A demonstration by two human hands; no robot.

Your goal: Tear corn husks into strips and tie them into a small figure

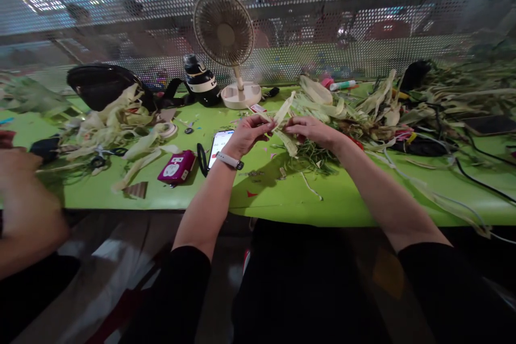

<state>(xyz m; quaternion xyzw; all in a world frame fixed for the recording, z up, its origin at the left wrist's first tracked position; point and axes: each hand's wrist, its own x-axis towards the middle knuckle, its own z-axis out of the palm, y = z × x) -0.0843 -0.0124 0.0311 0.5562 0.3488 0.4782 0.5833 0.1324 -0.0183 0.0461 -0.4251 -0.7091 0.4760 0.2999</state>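
Pale strips of corn husk (285,110) stretch between my two hands, above the green table. My left hand (250,133), with a light band on its wrist, pinches the husk between thumb and fingers. On the other side my right hand (308,130) has its fingers closed on the same husk, lower down. Part of the husk hangs below the fingertips. Under my right hand lies a heap of thin green shreds (316,156). A lit phone (220,142) rests just left of my left wrist.
A white fan (226,32) and a black bottle (200,79) stand at the back, before a perforated metal screen (290,16). Husk piles lie left and right. Scissors (98,160) and a magenta case (176,166) sit left. Cables (484,180) cross the right. A co-worker's arm (24,199) is far left.
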